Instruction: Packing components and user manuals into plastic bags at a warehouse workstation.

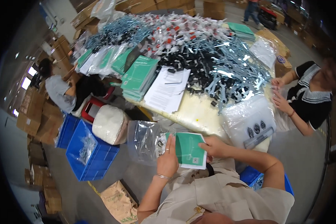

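Cardboard boxes [30, 115] stand stacked at left; a brown paper sack [118, 203] (creased) lies on the floor [74, 196].

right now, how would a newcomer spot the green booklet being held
Find the pale table heaped with wrenches. Below its near edge, between the wearer's left hand and right hand, is the green booklet. Unlike the stacked green booklets, it's held up off the table.

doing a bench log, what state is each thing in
green booklet, held in right hand, green face up
left hand, at the booklet's left edge, grip unclear
clear plastic bag, at left hand, opening unclear
booklet stack, green face up
wrenches, loosely heaped
white sheets, stacked
blue bin, open, partly filled
brown paper sack, on floor
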The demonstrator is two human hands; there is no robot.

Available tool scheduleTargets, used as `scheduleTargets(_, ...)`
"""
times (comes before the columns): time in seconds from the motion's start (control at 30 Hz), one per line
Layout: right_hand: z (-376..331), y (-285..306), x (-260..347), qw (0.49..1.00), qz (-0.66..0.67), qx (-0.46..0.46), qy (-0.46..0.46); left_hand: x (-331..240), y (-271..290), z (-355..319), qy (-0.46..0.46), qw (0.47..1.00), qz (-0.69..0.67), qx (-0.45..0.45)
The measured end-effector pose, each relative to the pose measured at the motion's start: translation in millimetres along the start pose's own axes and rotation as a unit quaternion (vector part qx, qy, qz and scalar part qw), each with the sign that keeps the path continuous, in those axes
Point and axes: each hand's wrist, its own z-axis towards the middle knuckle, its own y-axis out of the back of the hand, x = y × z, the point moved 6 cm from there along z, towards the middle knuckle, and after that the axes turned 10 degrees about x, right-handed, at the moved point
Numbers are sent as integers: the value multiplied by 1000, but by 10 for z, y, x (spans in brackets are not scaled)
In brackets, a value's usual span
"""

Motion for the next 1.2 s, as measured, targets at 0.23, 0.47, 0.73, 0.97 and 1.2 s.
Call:
scheduleTargets(0.23, 176, -221, -18, 983, 3, 161, -87, -252, 2, 55, -57, 993, -98, -42)
scheduleTargets(0.47, 543, -124, -122, 987, 137, 86, -15, -524, 23, 102, -91, 975, -203, -28)
scheduleTargets(0.73, 315, 383, 279, 985, -25, 166, 32, -274, 11, 96, -50, 970, -238, -17)
scheduleTargets(0.97, -17, 2223, 269, 705, -587, -398, -12, -157, -123, 63, -7, 964, -266, 14)
scheduleTargets(1.2, 17, 2288, 235, 635, -661, -399, -23, -152, -211, 60, -19, 969, -245, 14)
